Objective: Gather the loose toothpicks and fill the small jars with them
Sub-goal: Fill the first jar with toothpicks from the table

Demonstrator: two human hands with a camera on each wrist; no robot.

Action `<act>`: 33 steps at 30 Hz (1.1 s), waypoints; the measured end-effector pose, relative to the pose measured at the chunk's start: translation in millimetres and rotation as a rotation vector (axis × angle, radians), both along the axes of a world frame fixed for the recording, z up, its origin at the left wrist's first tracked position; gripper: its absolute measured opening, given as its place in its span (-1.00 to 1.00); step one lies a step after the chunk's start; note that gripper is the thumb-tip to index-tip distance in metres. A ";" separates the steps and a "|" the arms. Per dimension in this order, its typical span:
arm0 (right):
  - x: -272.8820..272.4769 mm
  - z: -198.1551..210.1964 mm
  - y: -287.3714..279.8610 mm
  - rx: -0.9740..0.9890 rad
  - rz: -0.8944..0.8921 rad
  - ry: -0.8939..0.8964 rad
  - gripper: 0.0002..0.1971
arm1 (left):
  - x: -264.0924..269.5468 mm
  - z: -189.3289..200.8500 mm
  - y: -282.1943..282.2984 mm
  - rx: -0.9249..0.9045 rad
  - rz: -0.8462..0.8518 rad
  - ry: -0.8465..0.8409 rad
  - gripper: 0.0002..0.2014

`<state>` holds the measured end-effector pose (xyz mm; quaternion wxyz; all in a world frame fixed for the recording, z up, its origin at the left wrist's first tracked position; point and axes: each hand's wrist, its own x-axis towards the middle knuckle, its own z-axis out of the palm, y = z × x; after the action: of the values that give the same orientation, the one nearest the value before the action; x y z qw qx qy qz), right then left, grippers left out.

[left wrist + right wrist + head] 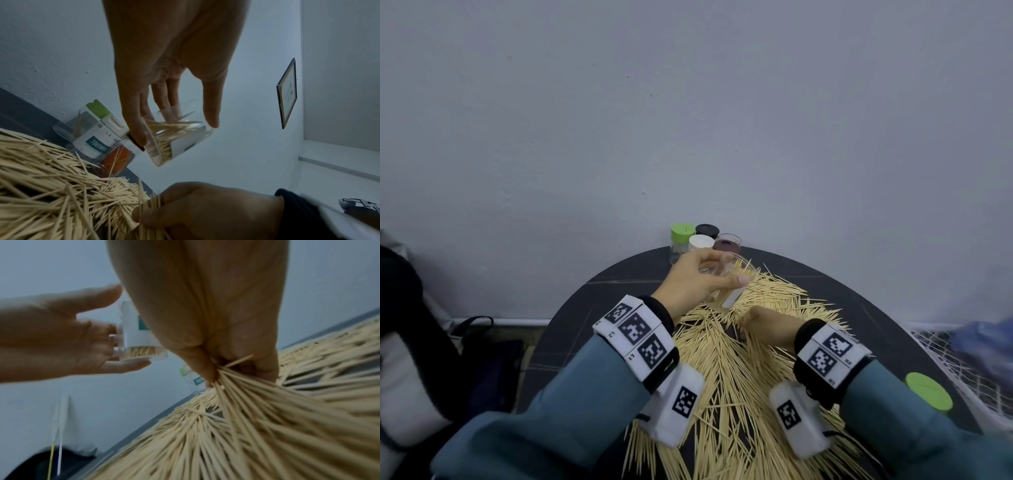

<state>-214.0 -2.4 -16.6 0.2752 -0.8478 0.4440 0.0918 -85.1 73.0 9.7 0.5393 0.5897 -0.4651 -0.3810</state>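
Midway: left hand (693, 281) grasps a part-filled open jar (174, 139); right hand (767, 325) pinches a bundle from the toothpicks (732, 370) heaped on the table (571, 315); most remain loose.

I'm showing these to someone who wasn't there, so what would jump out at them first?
First, the huge heap of loose toothpicks spread over most of the round dark table. Next, the left hand holds a clear jar, partly filled and tilted, above the heap, while the right hand pinches a bunch of toothpicks from it. Four small jars stand clustered at the table's far edge by the wall.
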 end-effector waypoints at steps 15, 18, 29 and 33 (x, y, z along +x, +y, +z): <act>-30.9 -20.1 -16.0 0.677 -0.618 -1.041 -0.88 | -5.7 -5.5 0.9 0.013 -0.017 -0.018 -0.49; -36.2 -23.2 -18.6 0.712 -0.644 -1.097 -0.87 | -8.1 -6.7 0.7 0.024 -0.023 -0.029 -0.52; -43.5 2.9 -21.6 0.546 -0.682 -1.521 -0.78 | -21.6 -10.5 0.4 0.075 -0.108 -0.066 -0.52; -47.2 13.1 -19.0 0.508 -0.665 -1.603 -0.74 | -25.1 -11.1 -0.7 0.091 -0.131 -0.085 -0.51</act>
<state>-261.2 -21.4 -3.5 0.6931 -0.3992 0.3075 -0.5155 -110.2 72.3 -1.3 0.4657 0.5973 -0.5075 -0.4108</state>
